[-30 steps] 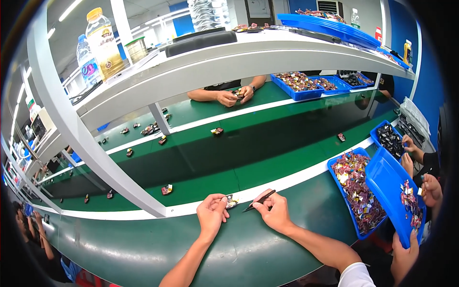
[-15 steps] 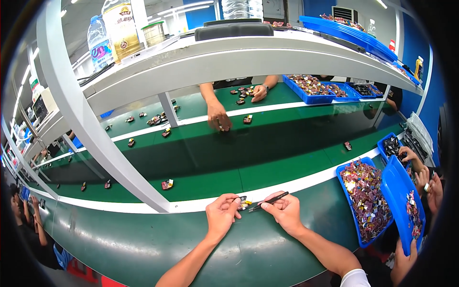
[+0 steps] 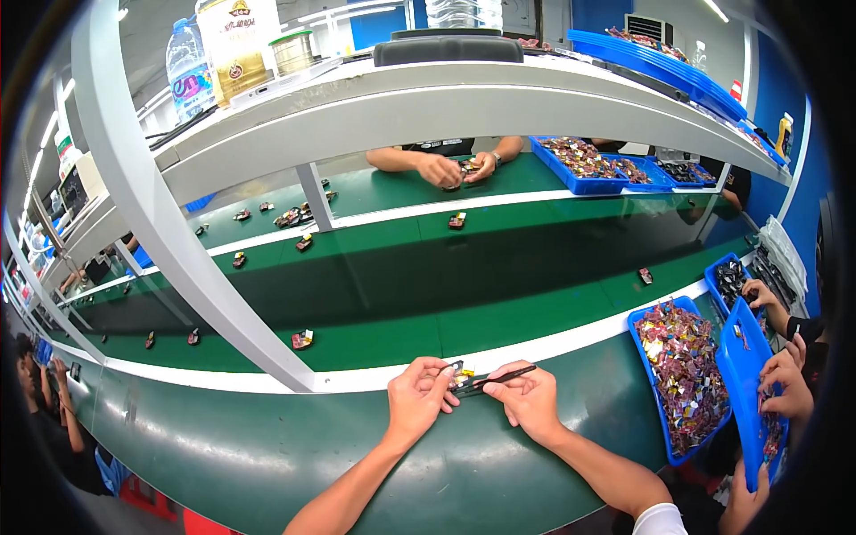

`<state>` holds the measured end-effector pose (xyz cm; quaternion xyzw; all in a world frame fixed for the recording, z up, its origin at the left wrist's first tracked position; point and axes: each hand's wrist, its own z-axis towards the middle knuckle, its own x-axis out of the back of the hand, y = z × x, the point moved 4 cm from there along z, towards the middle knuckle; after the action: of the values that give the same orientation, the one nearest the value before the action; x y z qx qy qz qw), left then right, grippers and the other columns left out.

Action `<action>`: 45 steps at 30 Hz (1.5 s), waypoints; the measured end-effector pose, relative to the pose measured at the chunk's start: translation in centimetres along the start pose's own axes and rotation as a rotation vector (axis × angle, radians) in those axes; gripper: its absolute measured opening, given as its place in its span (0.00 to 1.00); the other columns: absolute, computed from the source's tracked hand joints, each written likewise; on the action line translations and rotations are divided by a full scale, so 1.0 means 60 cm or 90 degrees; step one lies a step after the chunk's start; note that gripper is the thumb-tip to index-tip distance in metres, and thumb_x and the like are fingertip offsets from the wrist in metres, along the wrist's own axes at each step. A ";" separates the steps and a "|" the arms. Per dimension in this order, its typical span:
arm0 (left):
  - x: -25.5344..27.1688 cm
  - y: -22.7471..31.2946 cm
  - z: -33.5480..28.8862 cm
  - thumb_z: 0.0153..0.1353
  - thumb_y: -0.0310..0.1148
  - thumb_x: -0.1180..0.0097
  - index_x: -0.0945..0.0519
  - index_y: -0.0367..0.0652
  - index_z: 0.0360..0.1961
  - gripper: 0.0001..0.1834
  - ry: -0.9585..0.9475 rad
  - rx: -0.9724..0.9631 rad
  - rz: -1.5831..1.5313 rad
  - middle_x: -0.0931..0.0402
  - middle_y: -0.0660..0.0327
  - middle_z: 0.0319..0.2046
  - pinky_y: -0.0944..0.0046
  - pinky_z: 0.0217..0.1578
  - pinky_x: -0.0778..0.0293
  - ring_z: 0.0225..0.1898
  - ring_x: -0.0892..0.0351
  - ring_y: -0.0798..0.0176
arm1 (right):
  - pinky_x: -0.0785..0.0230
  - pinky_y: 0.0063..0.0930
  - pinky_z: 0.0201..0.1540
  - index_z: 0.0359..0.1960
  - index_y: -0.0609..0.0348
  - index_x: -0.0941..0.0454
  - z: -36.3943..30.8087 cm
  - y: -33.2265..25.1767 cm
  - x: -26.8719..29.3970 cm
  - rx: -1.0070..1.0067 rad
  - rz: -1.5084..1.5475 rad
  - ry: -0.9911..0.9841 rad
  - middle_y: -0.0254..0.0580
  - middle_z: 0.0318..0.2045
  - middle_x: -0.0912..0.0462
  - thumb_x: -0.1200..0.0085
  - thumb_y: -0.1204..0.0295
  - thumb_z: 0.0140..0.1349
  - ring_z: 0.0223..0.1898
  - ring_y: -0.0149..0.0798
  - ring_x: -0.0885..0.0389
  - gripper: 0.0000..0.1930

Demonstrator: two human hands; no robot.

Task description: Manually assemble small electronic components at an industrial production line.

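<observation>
We see the small part [image 3: 461, 378], dark with a pale patch and a touch of yellow, between the two hands, just above the white rail [image 3: 357, 381] at the far edge of the green worktop [image 3: 294, 446]. The left hand [image 3: 419, 397] has its fingers closed in a pinch on the part's left side, thumb towards us. The right hand [image 3: 531, 401] has its fingers closed round the black tweezers [image 3: 508, 375], whose tips point left and lie at or just beside the part; we cannot tell whether they touch it, nor how wide the tips stand.

We judge the part very light, with a stiff body and perhaps flimsy bits attached (too small for us to make out). We would hold it by the outer edges with a soft pinch, leaving the face clear, since a hard squeeze could bend or crack something fine. The tweezers look slim, stiff and possibly slick, so the middle of the shanks seems the safest hold.

Similar loose pieces [image 3: 303, 340] lie on the green belt [image 3: 392, 343] beyond the rail, and a blue tray [image 3: 634, 325] heaped with small coloured parts stands to the right.
</observation>
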<state>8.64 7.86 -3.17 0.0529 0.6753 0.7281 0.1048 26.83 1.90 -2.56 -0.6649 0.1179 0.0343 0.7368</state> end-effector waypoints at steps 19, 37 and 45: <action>-0.014 0.011 -0.005 0.69 0.23 0.45 0.25 0.30 0.47 0.09 -0.098 -0.010 0.026 0.21 0.53 0.35 0.67 0.23 0.16 0.29 0.13 0.61 | 0.28 0.13 0.29 0.40 0.69 0.21 -0.001 0.008 0.004 0.016 -0.024 0.081 0.42 0.35 0.14 0.36 0.85 0.60 0.33 0.22 0.17 0.08; -0.011 -0.002 -0.004 0.68 0.23 0.43 0.20 0.28 0.53 0.14 -0.126 -0.022 -0.015 0.18 0.51 0.33 0.67 0.25 0.16 0.27 0.14 0.61 | 0.20 0.20 0.42 0.41 0.71 0.22 0.002 0.008 0.005 0.004 0.020 0.054 0.45 0.37 0.15 0.38 0.87 0.61 0.38 0.31 0.14 0.08; -0.009 -0.002 -0.003 0.68 0.22 0.43 0.19 0.28 0.51 0.12 -0.139 -0.009 -0.022 0.18 0.51 0.32 0.67 0.25 0.16 0.26 0.14 0.61 | 0.20 0.22 0.43 0.40 0.71 0.23 0.002 0.008 0.004 -0.016 0.021 0.050 0.46 0.36 0.15 0.38 0.87 0.61 0.39 0.35 0.13 0.08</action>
<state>9.11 7.55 -3.25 0.1199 0.6557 0.7206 0.1909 27.00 2.04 -3.09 -0.6726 0.1576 0.0217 0.7227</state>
